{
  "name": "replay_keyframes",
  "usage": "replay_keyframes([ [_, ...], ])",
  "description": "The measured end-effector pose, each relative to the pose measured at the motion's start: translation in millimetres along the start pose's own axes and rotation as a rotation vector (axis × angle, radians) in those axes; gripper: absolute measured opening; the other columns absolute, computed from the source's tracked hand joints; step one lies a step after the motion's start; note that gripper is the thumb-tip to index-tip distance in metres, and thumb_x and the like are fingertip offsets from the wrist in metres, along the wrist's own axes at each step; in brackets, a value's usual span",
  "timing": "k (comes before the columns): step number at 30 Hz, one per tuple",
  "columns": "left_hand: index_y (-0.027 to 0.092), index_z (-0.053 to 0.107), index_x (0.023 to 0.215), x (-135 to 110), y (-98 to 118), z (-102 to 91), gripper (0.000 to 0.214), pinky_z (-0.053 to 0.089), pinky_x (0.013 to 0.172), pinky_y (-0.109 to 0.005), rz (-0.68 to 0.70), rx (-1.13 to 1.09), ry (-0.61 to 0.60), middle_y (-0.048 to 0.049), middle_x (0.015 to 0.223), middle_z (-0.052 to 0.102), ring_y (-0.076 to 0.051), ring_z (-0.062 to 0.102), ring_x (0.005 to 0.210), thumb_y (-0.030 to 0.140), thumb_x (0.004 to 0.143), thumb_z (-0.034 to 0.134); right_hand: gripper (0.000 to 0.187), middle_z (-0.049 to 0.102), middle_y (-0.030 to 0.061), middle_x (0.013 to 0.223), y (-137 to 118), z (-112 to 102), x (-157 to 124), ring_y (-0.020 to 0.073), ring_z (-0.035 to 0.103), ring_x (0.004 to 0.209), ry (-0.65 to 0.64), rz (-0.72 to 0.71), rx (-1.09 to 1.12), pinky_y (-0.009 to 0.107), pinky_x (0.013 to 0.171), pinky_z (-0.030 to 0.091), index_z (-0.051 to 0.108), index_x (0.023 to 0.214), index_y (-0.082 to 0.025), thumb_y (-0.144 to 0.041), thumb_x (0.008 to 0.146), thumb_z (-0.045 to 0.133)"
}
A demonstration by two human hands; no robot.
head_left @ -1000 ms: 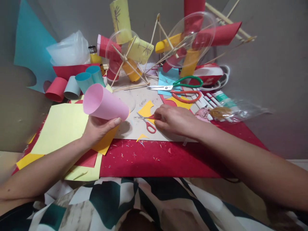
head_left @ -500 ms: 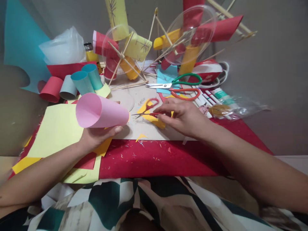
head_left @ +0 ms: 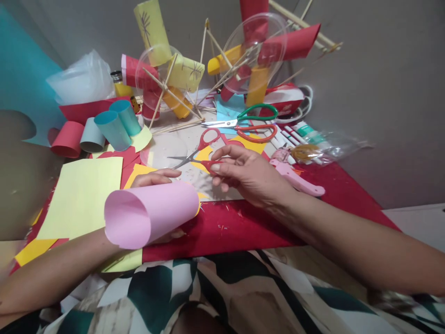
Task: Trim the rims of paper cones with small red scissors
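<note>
A pink paper tube (head_left: 170, 206) lies sideways in my left hand (head_left: 153, 178), its wide open end facing left and a thin yellow edge at its right end. The tube hides most of the palm; fingertips show above it and the thumb below. My right hand (head_left: 239, 171) pinches one handle of small red-handled scissors (head_left: 196, 157), lifted over the board. Their blades stand apart and point left, toward the space above the tube. Under the scissors are yellow paper scraps (head_left: 205, 155).
Larger scissors with green and red handles (head_left: 239, 123) lie behind. Paper tubes (head_left: 113, 130) stand at left beside a pale yellow sheet (head_left: 81, 195). Stick-and-paper pinwheel structures (head_left: 167, 86) rise at the back. A pink-handled tool (head_left: 299, 178) and markers (head_left: 306, 134) are at right.
My right hand has lifted the small scissors off the board, and their blades have opened wider. My left hand has brought the pink tube lower and nearer to me. The view has shifted slightly.
</note>
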State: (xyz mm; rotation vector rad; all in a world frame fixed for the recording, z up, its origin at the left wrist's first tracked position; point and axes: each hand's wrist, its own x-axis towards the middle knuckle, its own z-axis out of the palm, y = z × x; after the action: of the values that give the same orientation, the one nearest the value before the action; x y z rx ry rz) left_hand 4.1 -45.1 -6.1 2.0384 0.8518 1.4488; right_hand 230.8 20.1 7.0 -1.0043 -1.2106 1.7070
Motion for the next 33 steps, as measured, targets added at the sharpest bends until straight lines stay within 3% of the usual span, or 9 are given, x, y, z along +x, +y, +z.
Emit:
replay_keyframes([
  [3,0.028,0.059,0.116,1,-2,0.8,0.074,0.058,0.085,-0.046,0.126,0.032,0.061,-0.0057,0.101,0.065,-0.027,0.067,0.097,0.042,0.050,0.091,0.027,0.065,-0.0045,0.060,5,2,1,0.0090,0.064,0.053,0.025,0.168,0.266,0.012,0.039,0.044,0.060,0.080,-0.019,-0.017,0.064,0.080],
  [6,0.030,0.057,0.120,-2,-5,-2.0,0.075,0.053,0.096,-0.052,0.090,0.063,0.048,-0.0067,0.109,0.062,-0.031,0.063,0.111,0.040,0.053,0.090,0.024,0.067,-0.0040,0.063,11,6,-2,0.0088,0.067,0.055,-0.004,0.298,0.400,0.012,0.041,0.048,0.059,0.081,-0.018,-0.011,0.066,0.077],
  [9,0.032,0.053,0.125,-7,-11,-7.5,0.078,0.036,0.114,-0.060,0.009,0.058,-0.055,-0.0077,0.118,0.058,-0.036,0.047,0.133,0.040,0.056,0.089,0.023,0.070,-0.0013,0.066,16,13,-8,0.0092,0.067,0.053,-0.183,0.405,0.427,0.012,0.040,0.050,0.059,0.082,-0.017,-0.013,0.069,0.077],
  [12,0.030,0.053,0.126,-9,-14,-10.8,0.075,0.033,0.116,-0.060,-0.002,-0.080,-0.141,-0.0082,0.115,0.058,-0.035,0.046,0.132,0.046,0.061,0.085,0.027,0.070,-0.0014,0.064,18,19,-13,0.0092,0.066,0.049,-0.378,0.463,0.437,0.012,0.036,0.049,0.058,0.086,-0.016,-0.016,0.068,0.078],
  [15,0.025,0.054,0.125,-7,-9,-9.2,0.071,0.046,0.107,-0.052,-0.031,-0.207,-0.185,-0.0103,0.116,0.059,-0.034,0.054,0.123,0.044,0.064,0.084,0.031,0.068,-0.0037,0.059,21,23,-16,0.0103,0.065,0.046,-0.412,0.391,0.363,0.013,0.034,0.048,0.054,0.086,-0.017,-0.021,0.068,0.078],
  [18,0.024,0.055,0.122,-2,1,-4.8,0.064,0.055,0.095,-0.045,-0.062,-0.219,-0.219,-0.0114,0.118,0.062,-0.032,0.061,0.114,0.036,0.067,0.083,0.032,0.066,-0.0056,0.052,25,24,-19,0.0099,0.062,0.041,-0.331,0.202,0.158,0.013,0.035,0.047,0.046,0.084,-0.020,-0.026,0.073,0.075],
  [22,0.024,0.056,0.121,4,5,-0.8,0.054,0.057,0.091,-0.045,-0.027,-0.245,-0.265,-0.0117,0.112,0.067,-0.030,0.066,0.105,0.034,0.073,0.079,0.033,0.065,-0.0097,0.052,25,23,-21,0.0082,0.059,0.041,-0.235,0.024,-0.050,0.013,0.039,0.047,0.042,0.092,-0.023,-0.021,0.075,0.070],
  [28,0.025,0.050,0.130,2,-2,-2.8,0.070,0.056,0.097,-0.047,0.006,-0.182,-0.261,-0.0145,0.116,0.066,-0.033,0.061,0.119,0.034,0.069,0.083,0.009,0.059,-0.0067,0.049,27,23,-15,0.0074,0.058,0.042,-0.341,0.122,-0.199,0.014,0.042,0.047,0.060,0.085,-0.015,-0.021,0.079,0.063],
  [33,0.025,0.051,0.132,-1,-8,-2.8,0.070,0.043,0.110,-0.060,0.107,-0.087,-0.225,-0.0128,0.116,0.060,-0.037,0.051,0.131,0.039,0.070,0.082,0.004,0.061,-0.0064,0.054,29,18,-12,0.0042,0.053,0.040,-0.541,0.239,-0.243,0.013,0.039,0.041,0.059,0.080,-0.016,-0.017,0.077,0.060],
])
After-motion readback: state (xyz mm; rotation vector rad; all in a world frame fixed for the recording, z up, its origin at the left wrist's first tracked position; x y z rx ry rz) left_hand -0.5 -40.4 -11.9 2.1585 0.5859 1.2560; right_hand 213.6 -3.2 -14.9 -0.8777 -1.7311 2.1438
